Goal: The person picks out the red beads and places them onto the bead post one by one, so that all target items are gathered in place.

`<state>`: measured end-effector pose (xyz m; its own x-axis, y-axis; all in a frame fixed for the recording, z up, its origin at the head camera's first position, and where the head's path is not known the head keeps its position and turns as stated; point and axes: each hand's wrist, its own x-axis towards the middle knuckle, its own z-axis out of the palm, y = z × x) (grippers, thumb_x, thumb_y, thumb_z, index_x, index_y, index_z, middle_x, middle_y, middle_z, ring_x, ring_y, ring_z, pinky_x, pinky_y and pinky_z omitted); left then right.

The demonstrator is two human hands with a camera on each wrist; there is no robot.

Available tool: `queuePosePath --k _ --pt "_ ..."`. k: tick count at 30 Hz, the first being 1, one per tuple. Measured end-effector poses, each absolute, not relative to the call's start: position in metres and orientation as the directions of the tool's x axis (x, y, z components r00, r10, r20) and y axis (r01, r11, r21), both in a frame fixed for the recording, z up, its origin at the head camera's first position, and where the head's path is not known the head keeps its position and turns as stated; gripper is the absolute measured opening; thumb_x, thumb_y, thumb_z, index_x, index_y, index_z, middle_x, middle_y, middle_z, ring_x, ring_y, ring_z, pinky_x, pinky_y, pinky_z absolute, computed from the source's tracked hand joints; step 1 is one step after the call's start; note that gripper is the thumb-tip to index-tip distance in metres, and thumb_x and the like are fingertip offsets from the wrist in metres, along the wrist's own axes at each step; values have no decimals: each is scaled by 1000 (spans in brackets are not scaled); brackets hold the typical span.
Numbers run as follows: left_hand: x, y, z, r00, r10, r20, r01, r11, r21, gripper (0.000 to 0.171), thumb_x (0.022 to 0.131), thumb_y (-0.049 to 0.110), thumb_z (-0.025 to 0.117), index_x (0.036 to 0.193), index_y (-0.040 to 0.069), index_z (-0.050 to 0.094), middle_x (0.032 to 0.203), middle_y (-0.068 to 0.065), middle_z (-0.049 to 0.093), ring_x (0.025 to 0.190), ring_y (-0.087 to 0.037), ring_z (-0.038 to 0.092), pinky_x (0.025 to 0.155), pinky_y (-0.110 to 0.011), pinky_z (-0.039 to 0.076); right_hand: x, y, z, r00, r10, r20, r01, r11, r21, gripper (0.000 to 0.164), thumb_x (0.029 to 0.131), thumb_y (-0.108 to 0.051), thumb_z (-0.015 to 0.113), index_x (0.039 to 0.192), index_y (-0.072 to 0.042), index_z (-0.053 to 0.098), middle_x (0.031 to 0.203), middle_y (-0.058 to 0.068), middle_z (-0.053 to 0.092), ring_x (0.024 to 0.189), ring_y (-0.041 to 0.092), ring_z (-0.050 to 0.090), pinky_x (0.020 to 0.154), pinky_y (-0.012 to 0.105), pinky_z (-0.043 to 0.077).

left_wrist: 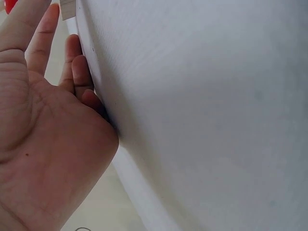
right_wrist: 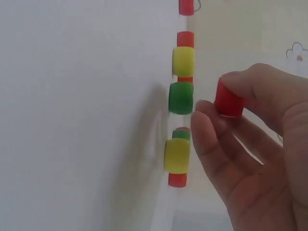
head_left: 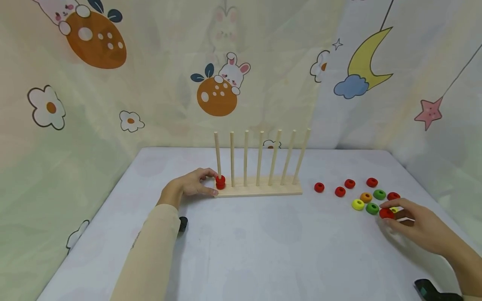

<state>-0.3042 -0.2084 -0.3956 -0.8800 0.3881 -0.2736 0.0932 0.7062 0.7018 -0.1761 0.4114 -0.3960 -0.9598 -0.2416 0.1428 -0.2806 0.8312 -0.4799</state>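
A wooden peg rack [head_left: 260, 192] with several upright pegs stands on the table. Two red beads [head_left: 220, 182] are stacked at the bottom of its leftmost peg [head_left: 217, 154]. My left hand [head_left: 192, 182] grips the rack's left end, thumb at the front corner and index finger by the beads. In the left wrist view, the end of the wooden base [left_wrist: 68, 8] shows at the fingertips of the left hand [left_wrist: 53, 125]. My right hand [head_left: 423, 221] pinches a red bead [right_wrist: 229, 98] between thumb and fingers, raised off the table among the loose beads.
Right of the rack lie loose beads: several red ones [head_left: 319, 187], an orange one [head_left: 366, 197], green ones [head_left: 379, 194] and yellow ones [head_left: 358, 204]. The white-covered table [head_left: 263, 246] meets a patterned cloth backdrop [head_left: 165, 83] behind.
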Motion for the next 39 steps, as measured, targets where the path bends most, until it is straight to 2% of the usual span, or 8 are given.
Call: queuePosePath --k 2,5,8,11,17,23,32,39 --pt "-304 -209 -395 -880 387 -277 89 705 703 58 84 34 86 133 23 57 155 -12 41 144 -38 34 120 -62 26 -178 407 -393 -947 -255 194 -319 810 -493 39 88 -4 79 124 -5 63 112 4 62 82 -7 61 64 17 57" --pt "-305 -210 -396 -880 387 -277 87 703 706 58 84 34 86 133 23 57 155 -11 41 144 -38 34 120 -61 26 -181 402 -391 -915 -283 287 -395 770 -501 40 85 3 79 122 -6 65 109 -9 60 86 -9 60 69 9 53" --pt "-304 -210 -395 -879 393 -270 96 700 707 57 85 34 85 134 22 57 154 -10 43 144 -37 35 120 -60 27 -185 397 -390 -875 -316 366 -471 731 -493 43 82 10 79 121 -6 67 111 -16 59 91 -10 59 76 2 48" --pt "-304 -209 -396 -881 397 -258 108 699 707 56 86 33 85 134 22 57 154 -8 45 144 -37 36 120 -58 28 -188 391 -387 -856 -327 401 -502 714 -489 46 81 13 78 121 -6 67 117 -14 60 93 -10 59 77 2 48" --pt "-306 -207 -398 -880 381 -284 80 708 701 57 83 35 86 132 24 58 154 -7 45 144 -37 35 120 -61 28 -190 365 -371 -876 -321 361 -469 741 -481 45 86 3 79 125 -15 66 113 0 64 90 -7 59 74 6 50" --pt "-306 -210 -397 -885 383 -266 98 710 698 57 83 34 86 131 23 58 153 -8 45 144 -37 37 119 -60 29 -199 343 -355 -817 -392 424 -564 696 -444 46 84 9 77 119 -20 69 108 -7 66 91 -2 57 78 5 49" --pt "-307 -209 -396 -883 380 -275 86 708 701 57 84 34 86 131 23 57 154 -9 44 145 -38 35 120 -61 27 -212 333 -348 -739 -496 456 -665 643 -379 56 75 14 83 121 -13 69 110 -3 65 90 -1 62 78 6 52" --pt "-307 -209 -397 -884 369 -286 70 711 700 57 84 34 86 132 24 57 155 -9 43 147 -38 34 120 -62 27 -218 325 -338 -735 -513 443 -667 662 -342 57 78 12 80 126 -16 68 114 -6 63 98 -7 59 80 3 49"
